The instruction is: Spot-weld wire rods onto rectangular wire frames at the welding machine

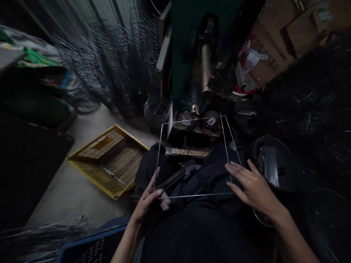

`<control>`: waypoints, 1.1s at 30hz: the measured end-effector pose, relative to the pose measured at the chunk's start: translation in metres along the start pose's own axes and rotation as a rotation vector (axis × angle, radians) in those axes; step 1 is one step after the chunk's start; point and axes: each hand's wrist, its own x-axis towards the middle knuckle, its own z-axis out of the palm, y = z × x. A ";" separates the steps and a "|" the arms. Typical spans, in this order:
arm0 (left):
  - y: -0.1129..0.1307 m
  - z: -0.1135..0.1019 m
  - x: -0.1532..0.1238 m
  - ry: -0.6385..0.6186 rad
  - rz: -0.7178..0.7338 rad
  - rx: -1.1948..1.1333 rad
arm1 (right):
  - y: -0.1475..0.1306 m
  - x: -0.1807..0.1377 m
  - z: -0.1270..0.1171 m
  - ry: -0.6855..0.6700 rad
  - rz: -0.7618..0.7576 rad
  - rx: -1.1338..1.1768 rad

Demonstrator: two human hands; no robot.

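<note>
A thin metal wire frame [196,196], bent into a rough rectangle, is held up over my lap. My left hand [149,201] is closed around its lower left corner, thumb on top of the wire. At the right side, my right hand [253,186] has its fingers stretched out and apart, the fingertips at the upright wires. Two wire lengths run close together on that side, and the lower right corner is partly hidden by the hand. Beneath the frame, a bundle of straight wires [178,173] lies across my dark-clothed lap.
A yellow plastic crate [115,126] stands on the floor at left. Ahead is a green machine [183,47] with small round dishes [186,118] at its base. Wire mesh baskets [109,54] are stacked behind. A cardboard box [274,47] sits upper right, a blue crate [93,239] lower left.
</note>
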 end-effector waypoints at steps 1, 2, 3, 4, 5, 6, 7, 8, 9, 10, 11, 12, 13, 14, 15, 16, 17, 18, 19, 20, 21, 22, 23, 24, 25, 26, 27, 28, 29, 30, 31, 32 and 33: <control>0.001 0.001 0.003 -0.015 -0.008 0.005 | 0.003 -0.003 0.003 0.001 0.012 -0.010; 0.002 0.001 0.006 -0.026 -0.017 0.013 | 0.005 -0.005 0.007 0.003 0.026 -0.016; 0.003 0.002 0.008 -0.034 -0.023 0.023 | 0.005 -0.006 0.010 0.008 0.039 -0.018; 0.004 0.002 0.009 -0.044 -0.032 0.035 | 0.005 -0.006 0.013 0.014 0.050 -0.017; 0.005 0.003 0.010 -0.053 -0.040 0.046 | 0.003 -0.005 0.017 0.020 0.057 -0.011; 0.006 0.003 0.010 -0.062 -0.046 0.056 | 0.001 -0.003 0.020 0.021 0.059 0.000; 0.006 0.004 0.010 -0.069 -0.051 0.066 | -0.002 -0.001 0.024 0.016 0.054 0.018; 0.006 0.006 0.010 -0.075 -0.058 0.074 | -0.006 0.002 0.028 0.006 0.042 0.042; 0.007 0.007 0.010 -0.077 -0.064 0.081 | -0.011 0.006 0.032 -0.007 0.024 0.073; 0.007 0.009 0.010 -0.076 -0.068 0.085 | -0.015 0.009 0.036 -0.023 0.002 0.108; 0.008 0.011 0.010 -0.072 -0.067 0.086 | -0.020 0.012 0.040 -0.038 -0.023 0.147; 0.008 0.013 0.009 -0.066 -0.063 0.087 | -0.024 0.014 0.044 -0.050 -0.047 0.188; 0.009 0.015 0.009 -0.061 -0.059 0.087 | -0.029 0.015 0.048 -0.058 -0.066 0.230; 0.010 0.017 0.008 -0.054 -0.052 0.086 | -0.032 0.015 0.052 -0.061 -0.079 0.273; 0.010 0.019 0.006 -0.048 -0.047 0.083 | -0.035 0.015 0.055 -0.060 -0.085 0.315; 0.011 0.020 0.004 -0.040 -0.043 0.079 | -0.037 0.013 0.059 -0.055 -0.086 0.355; 0.011 0.022 0.002 -0.026 -0.038 0.073 | -0.039 0.012 0.062 -0.049 -0.083 0.390; 0.011 0.023 0.000 -0.014 -0.035 0.066 | -0.039 0.010 0.065 -0.044 -0.082 0.418; 0.011 0.024 -0.003 -0.004 -0.034 0.061 | -0.040 0.008 0.067 -0.039 -0.082 0.438; 0.011 0.024 -0.006 0.007 -0.033 0.058 | -0.040 0.006 0.069 -0.035 -0.085 0.450; 0.011 0.025 -0.009 0.018 -0.033 0.056 | -0.040 0.005 0.069 -0.032 -0.090 0.456; 0.010 0.025 -0.012 0.031 -0.033 0.053 | -0.040 0.004 0.070 -0.029 -0.095 0.458; 0.010 0.026 -0.014 0.041 -0.037 0.048 | -0.040 0.004 0.070 -0.025 -0.100 0.460; 0.009 0.027 -0.017 0.047 -0.043 0.042 | -0.040 0.003 0.069 -0.020 -0.103 0.463; 0.009 0.027 -0.019 0.052 -0.048 0.033 | -0.040 0.003 0.069 -0.017 -0.104 0.467; 0.009 0.029 -0.020 0.055 -0.052 0.026 | -0.040 0.003 0.068 -0.012 -0.105 0.473; 0.009 0.030 -0.022 0.057 -0.053 0.023 | -0.040 0.003 0.068 -0.009 -0.107 0.479; 0.009 0.032 -0.023 0.062 -0.051 0.023 | -0.040 0.002 0.067 -0.004 -0.110 0.487; 0.009 0.034 -0.023 0.069 -0.044 0.026 | -0.040 0.002 0.067 0.000 -0.115 0.495; 0.010 0.037 -0.023 0.077 -0.036 0.032 | -0.040 0.002 0.067 0.004 -0.120 0.502; 0.010 0.039 -0.023 0.082 -0.031 0.038 | -0.039 0.002 0.067 0.005 -0.123 0.508; 0.011 0.041 -0.023 0.079 -0.030 0.044 | -0.038 0.002 0.067 0.006 -0.123 0.513; 0.011 0.043 -0.022 0.073 -0.030 0.049 | -0.038 0.002 0.067 0.005 -0.122 0.517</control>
